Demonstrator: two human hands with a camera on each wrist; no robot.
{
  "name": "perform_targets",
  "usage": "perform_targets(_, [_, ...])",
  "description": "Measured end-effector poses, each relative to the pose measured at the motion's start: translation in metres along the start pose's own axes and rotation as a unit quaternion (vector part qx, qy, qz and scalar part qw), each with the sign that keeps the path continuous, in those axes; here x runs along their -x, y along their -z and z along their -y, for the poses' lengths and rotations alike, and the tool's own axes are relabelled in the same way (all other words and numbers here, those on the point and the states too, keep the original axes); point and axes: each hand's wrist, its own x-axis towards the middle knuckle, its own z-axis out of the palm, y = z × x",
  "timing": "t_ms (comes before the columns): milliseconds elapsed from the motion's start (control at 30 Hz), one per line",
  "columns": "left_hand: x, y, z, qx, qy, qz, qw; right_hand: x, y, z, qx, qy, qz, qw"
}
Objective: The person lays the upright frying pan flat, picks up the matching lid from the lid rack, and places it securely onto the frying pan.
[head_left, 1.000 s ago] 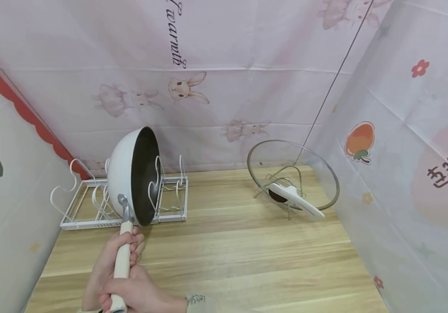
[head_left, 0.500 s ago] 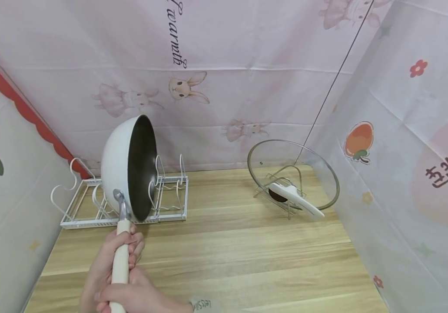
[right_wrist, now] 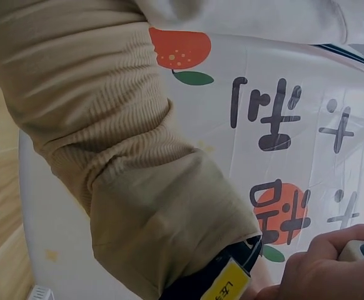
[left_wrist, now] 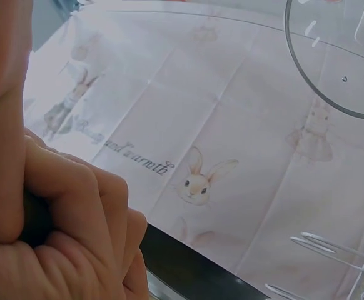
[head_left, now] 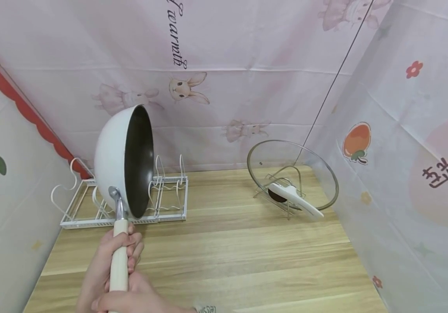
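A deep wok (head_left: 110, 152), white outside and dark inside, stands on edge over the white wire rack (head_left: 173, 215) in the head view, its dark inside facing right. My left hand (head_left: 104, 261) grips the cream handle (head_left: 119, 269) near its metal joint. Lower down, my right hand (head_left: 137, 293) holds the same handle near its end. Curled fingers of the left hand (left_wrist: 85, 219) fill the left side of the left wrist view, with the wok's dark inside (left_wrist: 191, 265) below. In the right wrist view the handle's end (right_wrist: 361, 251) pokes out of my right hand (right_wrist: 326, 272).
On the right of the wooden table (head_left: 227, 261), a glass lid (head_left: 331, 169) with a white handle (head_left: 296, 200) leans in a small wire stand (head_left: 288, 212). Printed cloth walls (head_left: 216, 95) close in the back and both sides. The rack's curved wire dividers (head_left: 63, 204) stick up beside the wok.
The wok has risen up and shifted a little left, away from the rack's dividers. Both hands have kept their hold on the handle and moved slightly left with it.
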Motion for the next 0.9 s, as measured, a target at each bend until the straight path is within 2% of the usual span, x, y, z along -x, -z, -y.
perform_targets(200, [0.002, -0.005, -0.001, -0.003, -0.008, 0.006, 0.9999, 0.005, 0.003, 0.001, -0.013, 0.003, 0.038, 0.999])
perform_targets(533, [0.003, -0.021, -0.006, 0.02, -0.003, 0.02, 0.9996, 0.009, 0.004, 0.001, -0.036, 0.035, 0.062, 0.997])
perform_targets(767, [0.005, -0.033, -0.008, 0.023, -0.008, 0.017, 0.9996, 0.01, 0.008, 0.001, -0.017, 0.059, 0.073, 0.995])
perform_targets(900, [0.007, -0.038, -0.009, 0.016, -0.017, 0.019, 0.9995, 0.012, 0.01, 0.003, -0.002, 0.077, 0.099, 0.992])
